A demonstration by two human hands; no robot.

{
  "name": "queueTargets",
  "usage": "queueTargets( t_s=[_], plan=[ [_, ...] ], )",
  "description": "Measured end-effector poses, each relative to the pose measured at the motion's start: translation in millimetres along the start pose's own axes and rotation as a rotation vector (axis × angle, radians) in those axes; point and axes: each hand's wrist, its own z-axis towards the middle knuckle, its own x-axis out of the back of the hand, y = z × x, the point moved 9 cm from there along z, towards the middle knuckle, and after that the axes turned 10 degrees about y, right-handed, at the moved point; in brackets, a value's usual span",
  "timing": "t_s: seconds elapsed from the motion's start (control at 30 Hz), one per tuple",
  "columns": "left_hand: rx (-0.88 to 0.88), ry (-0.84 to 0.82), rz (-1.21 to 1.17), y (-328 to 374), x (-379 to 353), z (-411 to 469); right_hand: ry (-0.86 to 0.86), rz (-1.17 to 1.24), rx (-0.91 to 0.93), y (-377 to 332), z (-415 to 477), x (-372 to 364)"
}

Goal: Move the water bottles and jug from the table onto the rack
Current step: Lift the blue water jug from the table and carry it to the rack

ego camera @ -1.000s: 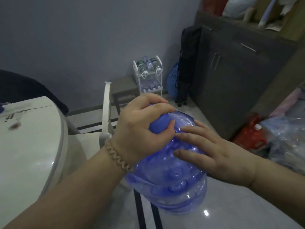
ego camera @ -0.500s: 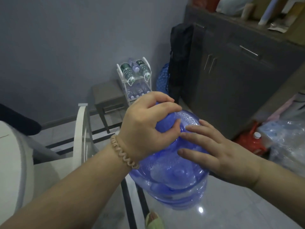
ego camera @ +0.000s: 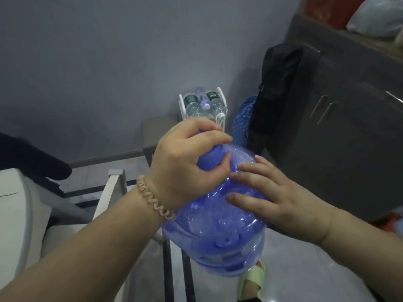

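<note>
A large translucent blue water jug hangs in the air in front of me, above the floor. My left hand is closed around its blue capped neck and carries it. My right hand lies flat against the jug's shoulder with its fingers spread. Beyond my hands a small white rack stands against the grey wall, with water bottles lying on its top tier. My left hand hides the rack's lower tiers.
A white table edge is at the left, with a white chair back beside it. A grey stool stands left of the rack. A dark cabinet with a black bag fills the right. A foot in a green sandal is below.
I have carried the jug away from the table toward the rack. The table has slid out to the left and the rack looks nearer and more central. Both hands keep their hold.
</note>
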Motion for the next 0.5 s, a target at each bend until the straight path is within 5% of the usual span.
queueTargets(
  t_s=[0.5],
  plan=[
    [0.088,0.140,0.421,-115,-35,72,0.101,0.243,0.323,162,84,-82]
  ],
)
